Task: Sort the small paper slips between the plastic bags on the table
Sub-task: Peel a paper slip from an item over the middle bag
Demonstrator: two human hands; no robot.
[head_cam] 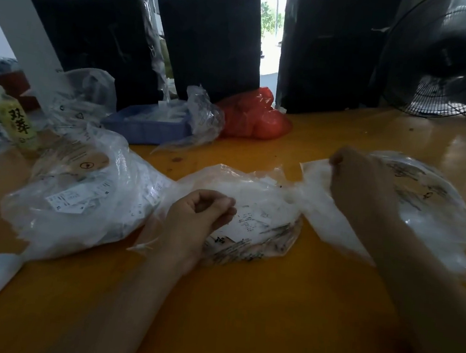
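Three clear plastic bags lying in a row across the yellow table [240, 307], from left to right. Left bag [79, 193] big and puffy, full of small white paper slips [69, 199]. Middle bag [254, 207] flatter, with more slips and printed papers inside, its long side running left to right. Right bag [431, 210] wide and see-through, near the table's right edge.

Left hand [198, 216] resting on the near left end of the middle bag, fingers curled in with thumb and fingertips close together. Maybe pinching a slip or a bit of the plastic, but too small and blurry to tell. Right hand [361, 188] raised a little, just at the left edge of the right bag, fingers bunched and pinching the thin plastic there, as if holding the mouth up.

Slips to sort mostly under and just to the right of the left hand, so left hand nearer to them. Right bag's open edge held ready just right of the middle bag, a short way across. Likely next: picking one slip from the middle pile and carrying it sideways to a bag. Thin slippery plastic, easy to let flop shut.

Farther back: a red bag [256, 118], a blue tray [144, 125], a bottle [14, 122], dark boxes [213, 34] and a fan [449, 55].
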